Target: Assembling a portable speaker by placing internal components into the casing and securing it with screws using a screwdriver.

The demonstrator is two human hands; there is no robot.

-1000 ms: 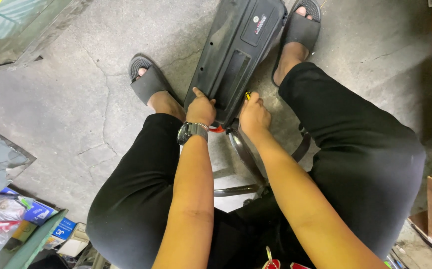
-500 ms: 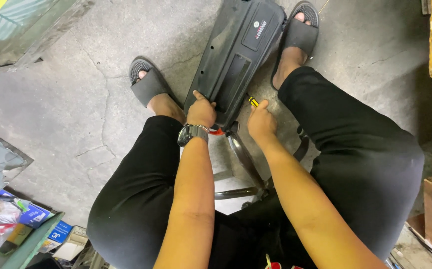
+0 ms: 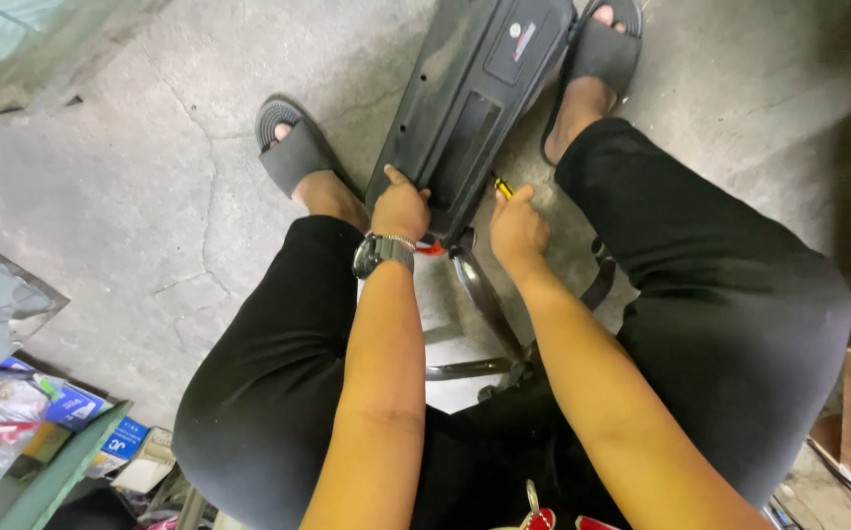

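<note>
Long black panel (image 3: 470,108) flat on the concrete floor (image 3: 151,196) between two sandalled feet. Left hand (image 3: 401,208) clamped on its near edge; right hand (image 3: 516,224) closed around a yellow-handled tool (image 3: 501,185) at its right edge. Wristwatch (image 3: 382,251) on left wrist.

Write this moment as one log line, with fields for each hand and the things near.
left hand: grips near end of black panel | right hand: holds yellow-handled tool at panel edge | floor: concrete, cracked
</note>
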